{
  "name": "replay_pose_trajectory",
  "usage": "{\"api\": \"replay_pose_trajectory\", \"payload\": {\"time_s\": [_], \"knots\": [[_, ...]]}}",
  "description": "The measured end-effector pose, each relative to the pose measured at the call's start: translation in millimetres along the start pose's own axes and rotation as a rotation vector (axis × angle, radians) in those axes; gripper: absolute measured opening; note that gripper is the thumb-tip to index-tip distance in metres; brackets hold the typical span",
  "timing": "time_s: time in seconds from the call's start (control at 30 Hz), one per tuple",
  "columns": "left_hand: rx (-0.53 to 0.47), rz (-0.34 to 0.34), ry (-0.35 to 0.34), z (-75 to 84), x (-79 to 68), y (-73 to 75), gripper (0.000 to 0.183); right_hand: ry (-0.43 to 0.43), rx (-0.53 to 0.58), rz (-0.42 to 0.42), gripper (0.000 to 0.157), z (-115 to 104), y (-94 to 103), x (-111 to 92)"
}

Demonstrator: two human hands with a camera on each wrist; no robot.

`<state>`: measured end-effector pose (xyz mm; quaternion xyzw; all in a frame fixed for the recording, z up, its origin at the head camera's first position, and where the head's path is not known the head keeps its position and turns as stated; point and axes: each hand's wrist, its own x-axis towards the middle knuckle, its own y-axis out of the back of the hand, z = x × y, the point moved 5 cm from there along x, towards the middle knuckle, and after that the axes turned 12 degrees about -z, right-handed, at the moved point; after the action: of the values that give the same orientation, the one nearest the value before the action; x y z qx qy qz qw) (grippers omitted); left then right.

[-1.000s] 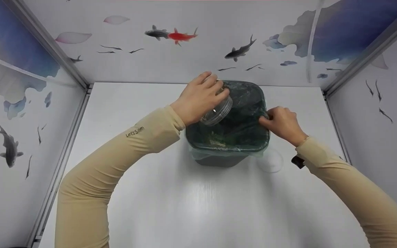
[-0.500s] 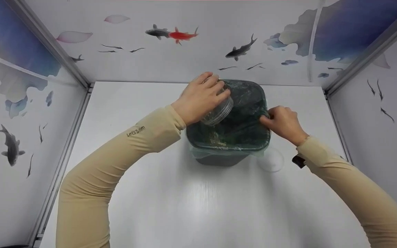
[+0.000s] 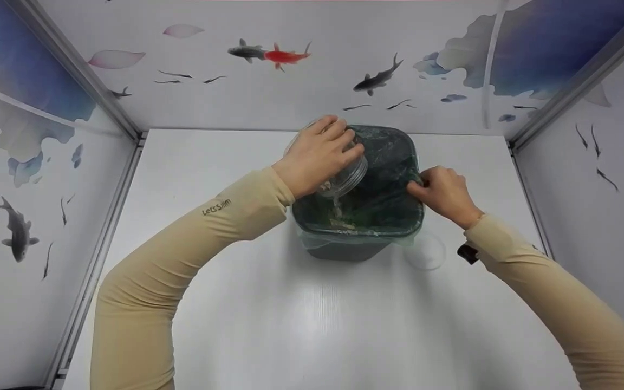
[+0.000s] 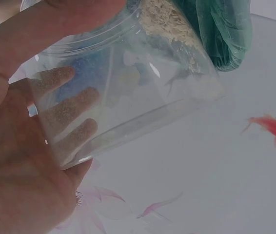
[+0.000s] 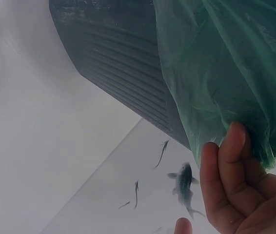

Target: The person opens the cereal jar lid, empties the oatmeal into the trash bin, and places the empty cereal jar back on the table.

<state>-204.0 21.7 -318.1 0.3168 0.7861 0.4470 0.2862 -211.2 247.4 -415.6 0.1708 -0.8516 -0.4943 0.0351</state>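
Note:
In the head view my left hand (image 3: 317, 157) grips a clear plastic jar (image 3: 349, 177) from above, mouth tipped down over the trash bin (image 3: 344, 252). Pale flakes (image 4: 167, 24), like oats, lie along the jar's inner wall in the left wrist view. A thin stream of them falls from its mouth, and a small heap of flakes (image 3: 342, 223) shows inside the bin near the front. Lining the bin is a green trash bag (image 5: 201, 63), folded out over the rim. My right hand (image 3: 444, 195) pinches this bag at the bin's right rim, fingers curled on the outside.
A clear round lid (image 3: 426, 252) lies on the white table (image 3: 268, 325), just right of the bin's front corner. White panels (image 3: 312, 97) printed with fish and blue shapes enclose the table at the back and both sides.
Flakes now pour from the jar's mouth in a visible stream, where a second ago none fell. The left hand has shifted very slightly right; the right hand has stayed at the rim.

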Motion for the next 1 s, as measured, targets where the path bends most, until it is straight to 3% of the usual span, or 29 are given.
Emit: {"api": "replay_pose_trajectory", "payload": {"time_s": [0.27, 0.57, 1.0], "knots": [[-0.006, 0.029, 0.000, 0.1, -1.2, 0.5, 0.052, 0.006, 0.009, -0.002, 0.035, 0.1, -0.5, 0.5], [-0.015, -0.028, -0.019, 1.7, 0.1, -1.8, 0.059, 0.005, 0.002, 0.011, 0.038, -0.2, -0.4, -0.5], [0.015, -0.005, -0.005, 5.1, 2.1, 0.9, 0.051, -0.005, 0.001, 0.007, 0.037, 1.2, -1.1, -0.3]]}}
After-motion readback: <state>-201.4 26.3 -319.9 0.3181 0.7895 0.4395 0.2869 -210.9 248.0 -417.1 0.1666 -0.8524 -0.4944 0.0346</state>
